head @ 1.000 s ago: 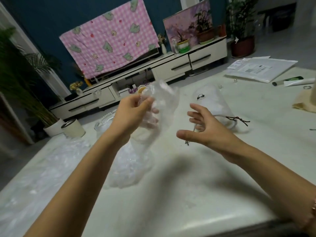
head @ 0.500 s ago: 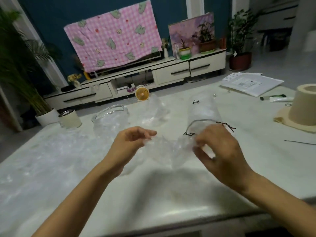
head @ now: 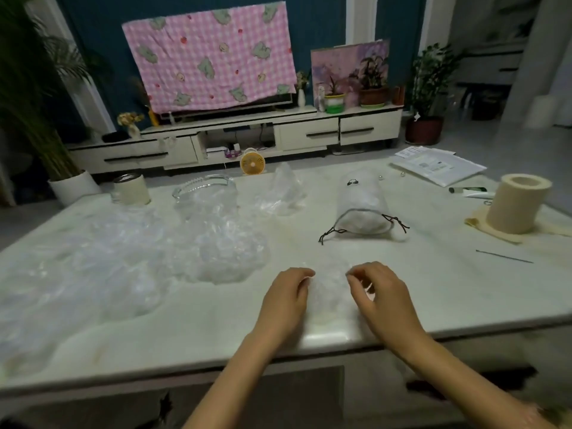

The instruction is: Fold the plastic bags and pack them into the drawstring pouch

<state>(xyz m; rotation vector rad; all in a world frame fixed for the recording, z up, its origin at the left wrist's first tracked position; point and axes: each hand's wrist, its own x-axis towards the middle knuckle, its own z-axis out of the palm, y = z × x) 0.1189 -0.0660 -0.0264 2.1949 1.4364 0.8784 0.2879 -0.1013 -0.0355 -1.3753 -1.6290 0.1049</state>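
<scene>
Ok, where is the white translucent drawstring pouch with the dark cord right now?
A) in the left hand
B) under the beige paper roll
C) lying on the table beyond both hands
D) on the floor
C: the white translucent drawstring pouch lies on the pale table beyond the left hand and right hand, which hold a crumpled clear plastic bag near the edge.

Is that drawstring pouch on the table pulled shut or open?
Open. The drawstring pouch lies on its side, its mouth gaping toward the camera and its dark cords lying slack on the table.
</scene>
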